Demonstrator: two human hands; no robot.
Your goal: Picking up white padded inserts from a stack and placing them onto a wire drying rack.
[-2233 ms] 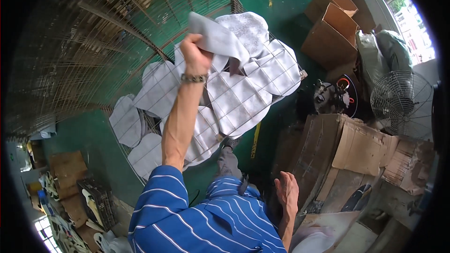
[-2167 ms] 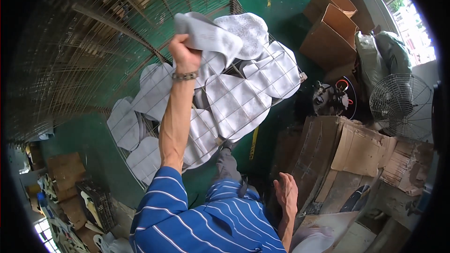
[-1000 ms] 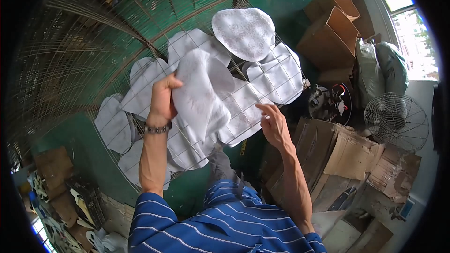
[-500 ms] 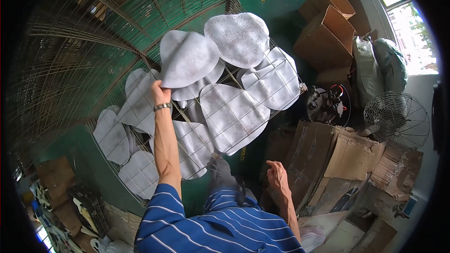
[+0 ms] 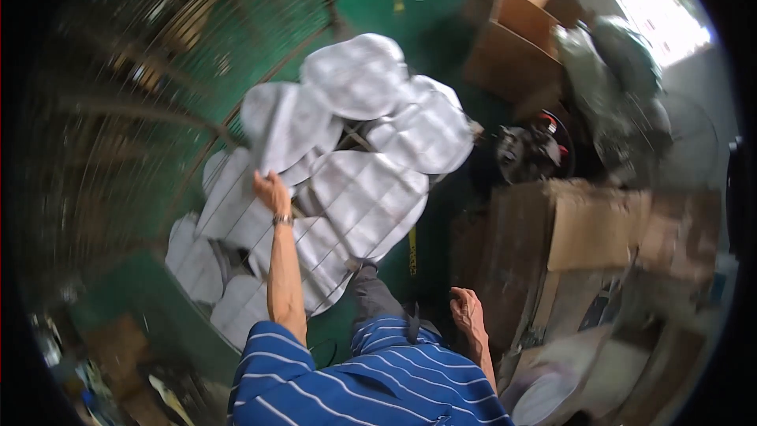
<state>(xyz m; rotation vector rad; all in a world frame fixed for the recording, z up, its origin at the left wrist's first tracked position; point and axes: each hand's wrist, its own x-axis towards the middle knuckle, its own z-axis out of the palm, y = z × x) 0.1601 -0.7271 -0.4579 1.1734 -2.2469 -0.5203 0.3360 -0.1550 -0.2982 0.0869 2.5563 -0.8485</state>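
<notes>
My left hand reaches forward, its fingers closed on the near edge of a pale grey-white rounded sheet. A raised fold runs up that sheet from my fingers. It lies at the far left of a wire grid rack, among several similar white pieces. One large piece lies right of my hand, and a mottled one lies beyond. My right hand hangs low at my right side, away from the rack, its fingers loosely curled with nothing visible in them. The picture is blurred by motion.
Tall wire mesh curves along the left. Flattened cardboard is stacked close on the right. Open cartons, plastic bags and a dark machine with red parts stand farther right. My shoe is at the rack's near edge.
The view has turned and shifted, so the rack appears farther left. The sheet at my left hand, raised and bulging before, now lies lower with a fold. My right hand stays low at my side.
</notes>
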